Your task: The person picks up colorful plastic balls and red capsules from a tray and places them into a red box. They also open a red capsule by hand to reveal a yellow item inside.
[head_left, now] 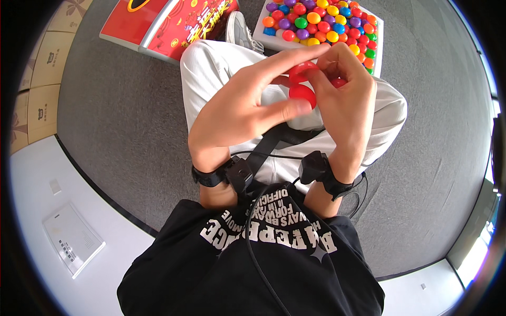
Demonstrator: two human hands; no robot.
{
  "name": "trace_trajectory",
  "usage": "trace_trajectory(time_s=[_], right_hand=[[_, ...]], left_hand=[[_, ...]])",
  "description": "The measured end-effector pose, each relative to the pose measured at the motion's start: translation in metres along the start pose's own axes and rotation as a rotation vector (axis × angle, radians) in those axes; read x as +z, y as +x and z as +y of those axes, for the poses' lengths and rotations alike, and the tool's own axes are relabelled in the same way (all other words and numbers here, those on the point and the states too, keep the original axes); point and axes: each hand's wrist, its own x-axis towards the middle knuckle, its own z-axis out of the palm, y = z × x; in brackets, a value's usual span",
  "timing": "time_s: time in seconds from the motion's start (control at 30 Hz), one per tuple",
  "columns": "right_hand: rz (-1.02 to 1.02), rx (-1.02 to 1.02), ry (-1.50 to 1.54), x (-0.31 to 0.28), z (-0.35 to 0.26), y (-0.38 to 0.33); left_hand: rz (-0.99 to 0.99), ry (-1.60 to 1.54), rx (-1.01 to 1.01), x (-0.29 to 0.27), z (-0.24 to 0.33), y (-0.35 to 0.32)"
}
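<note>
Both hands meet above my lap, with opened red plastic ball shells between them. My left hand (242, 100) has its thumb against a rounded red half-shell (302, 96), its fingers stretched out behind. Just above that piece, a hollow red half-shell (302, 72) shows its open rim, between my left fingers and my right thumb. My right hand (345, 89) is closed with its fingertips pinched at this rim. A further bit of red (339, 82) shows through its curled fingers. Whether this bit belongs to the same ball I cannot tell.
Beyond my knees stands a white box (380, 47) full of small balls in many colours. A red printed box (174, 31) is at the far left, beside a grey shoe (240, 31). Brown cartons (45, 63) line the left wall; grey carpet (132, 131) surrounds me.
</note>
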Motion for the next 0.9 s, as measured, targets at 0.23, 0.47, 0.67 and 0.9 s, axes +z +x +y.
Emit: trace_trajectory(time_s=[0.23,0.47,0.67,0.9], right_hand=[[-0.057,0.040,0.076,-0.005,0.004,0.001],[-0.095,0.027,0.163,-0.006,0.012,0.006],[-0.394,0.067,0.362,-0.036,0.002,0.006],[-0.198,0.106,0.302,-0.040,0.018,0.002]], left_hand=[[0.001,0.038,-0.024,0.005,-0.003,-0.002],[0.042,0.018,-0.155,0.005,0.002,0.002],[0.318,0.081,-0.199,-0.010,0.000,0.002],[0.674,0.112,-0.188,-0.063,0.010,-0.012]])
